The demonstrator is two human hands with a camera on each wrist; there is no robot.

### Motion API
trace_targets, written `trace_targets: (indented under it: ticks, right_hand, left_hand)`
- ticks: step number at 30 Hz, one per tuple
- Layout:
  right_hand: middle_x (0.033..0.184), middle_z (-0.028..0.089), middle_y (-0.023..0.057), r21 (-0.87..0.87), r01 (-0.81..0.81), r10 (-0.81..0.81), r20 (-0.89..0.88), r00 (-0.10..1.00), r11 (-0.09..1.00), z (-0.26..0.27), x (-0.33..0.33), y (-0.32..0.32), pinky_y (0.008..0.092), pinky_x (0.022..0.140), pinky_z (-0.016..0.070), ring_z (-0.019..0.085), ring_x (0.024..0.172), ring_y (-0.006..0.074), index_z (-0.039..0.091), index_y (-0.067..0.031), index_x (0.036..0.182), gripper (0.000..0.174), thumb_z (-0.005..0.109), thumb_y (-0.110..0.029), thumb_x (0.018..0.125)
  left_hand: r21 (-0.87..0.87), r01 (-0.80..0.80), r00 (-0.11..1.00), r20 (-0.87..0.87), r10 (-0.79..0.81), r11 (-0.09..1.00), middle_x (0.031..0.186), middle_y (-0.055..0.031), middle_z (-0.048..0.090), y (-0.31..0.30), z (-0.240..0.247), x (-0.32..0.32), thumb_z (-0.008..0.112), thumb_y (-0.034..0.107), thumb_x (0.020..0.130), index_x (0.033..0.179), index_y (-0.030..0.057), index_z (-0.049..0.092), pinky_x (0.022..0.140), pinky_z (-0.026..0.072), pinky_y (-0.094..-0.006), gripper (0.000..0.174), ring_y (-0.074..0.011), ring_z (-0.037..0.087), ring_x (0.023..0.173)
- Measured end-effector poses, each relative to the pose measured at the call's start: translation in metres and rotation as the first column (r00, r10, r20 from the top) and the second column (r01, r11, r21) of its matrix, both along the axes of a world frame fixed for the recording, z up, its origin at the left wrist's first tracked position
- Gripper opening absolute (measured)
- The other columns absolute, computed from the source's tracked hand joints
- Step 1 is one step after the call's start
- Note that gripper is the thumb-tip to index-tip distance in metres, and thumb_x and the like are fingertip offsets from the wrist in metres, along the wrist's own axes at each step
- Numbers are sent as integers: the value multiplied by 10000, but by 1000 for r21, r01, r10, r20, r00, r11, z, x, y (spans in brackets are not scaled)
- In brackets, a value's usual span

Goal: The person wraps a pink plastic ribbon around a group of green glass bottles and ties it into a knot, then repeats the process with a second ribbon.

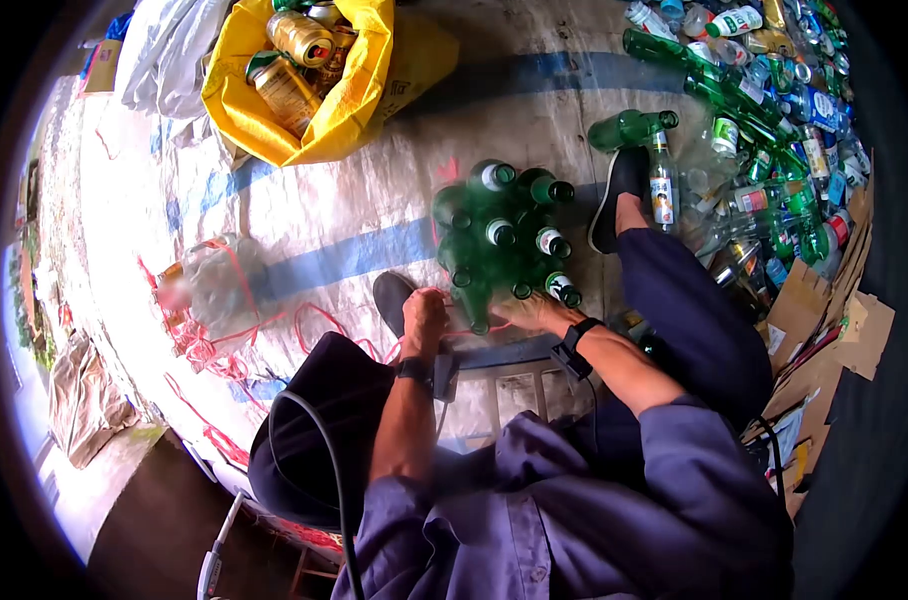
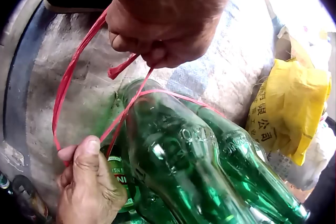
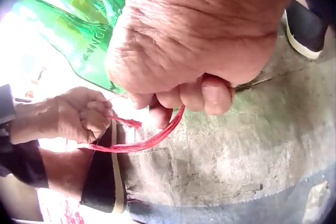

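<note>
The left hand is clenched round red string, its fingers curled in tight. The right hand pinches the same string between thumb and fingers, just to the left hand's 3 o'clock. Between them the string bows in a loop, and a strand crosses the near side of the green bottles, low down by their bases; a short cut end sticks out by the left hand.

The bottles stand upright in a tight cluster, at 1 o'clock from the left hand and 11 o'clock from the right. The left shoe is near the left hand at 10 o'clock; the right shoe lies at 1 o'clock from the right hand, with a labelled clear bottle beside it.

Farther out, from the left hand, tangled pink twine is at 9 o'clock and a yellow bag of cans at 11. From the right hand, mixed bottles and cans are heaped at 2 o'clock, cardboard at 3.
</note>
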State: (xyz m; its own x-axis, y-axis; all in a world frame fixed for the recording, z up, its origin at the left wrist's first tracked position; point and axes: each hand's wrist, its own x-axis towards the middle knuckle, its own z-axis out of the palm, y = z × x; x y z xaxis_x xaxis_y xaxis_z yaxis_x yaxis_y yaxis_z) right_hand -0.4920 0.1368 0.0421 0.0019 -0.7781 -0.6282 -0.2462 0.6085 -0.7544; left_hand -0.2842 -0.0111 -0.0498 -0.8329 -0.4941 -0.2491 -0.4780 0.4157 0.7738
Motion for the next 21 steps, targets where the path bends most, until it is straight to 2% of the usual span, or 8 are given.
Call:
trace_targets:
  ticks: [4,6,7,9,12,13,16,21]
  right_hand:
    - [1093,615,183,-46,38,-38,-10,999,998,-13,2,4,434,858,456,575,997,347,618,-49,1074,288,531,-175,830]
    - [1074,621,186,-51,66,-66,-9,998,997,-17,5,7,436,853,458,577,988,347,623,-40,1057,281,534,-177,829]
    - [1033,643,159,-48,60,-62,-57,996,997,-20,6,8,420,841,456,585,959,319,633,-32,1003,298,505,-271,880]
    - [992,665,131,-50,51,-56,-102,993,997,-27,9,12,404,830,455,592,930,290,643,-24,949,380,476,-366,931]
    - [901,659,152,-78,-94,77,-194,978,992,-28,14,14,407,763,457,602,840,297,617,-10,917,407,457,-384,934]
    - [840,648,160,-40,15,-21,-153,988,999,-15,13,10,412,732,452,601,786,304,607,-5,888,422,448,-393,934]
    - [734,620,172,3,139,-137,-113,984,990,-14,16,11,427,673,440,588,697,322,590,1,828,437,436,-394,933]
    - [684,601,180,-33,237,-239,-171,956,971,-28,27,13,439,631,433,582,671,342,594,-3,783,441,444,-397,916]
  left_hand:
    - [291,-166,984,-10,176,942,610,40,423,5,-48,18,449,139,914,762,86,482,413,403,-256,164,-107,470,477]
    - [951,-306,799,234,554,40,615,44,416,2,-40,14,430,159,933,815,66,514,417,390,-244,172,-97,467,488]
    - [952,-304,797,229,559,44,615,44,416,3,-37,12,430,159,933,815,66,514,417,390,-244,172,-97,467,488]
    - [575,-331,932,74,355,748,611,49,405,10,-32,12,434,153,937,896,43,544,414,352,-227,161,-80,441,491]
    - [480,-272,916,-135,377,834,598,53,381,18,-33,18,494,147,912,964,31,556,410,303,-217,141,-61,412,496]
    - [809,-317,868,36,496,495,612,43,449,7,17,1,549,101,867,934,33,567,421,270,-208,97,-46,362,477]
    - [775,-583,770,430,471,246,649,16,536,-3,51,-24,581,65,828,888,35,583,439,257,-198,67,-44,322,460]
    - [747,-493,858,331,392,446,692,-31,633,-7,52,-20,606,89,789,830,24,641,468,331,-221,85,-68,436,487]
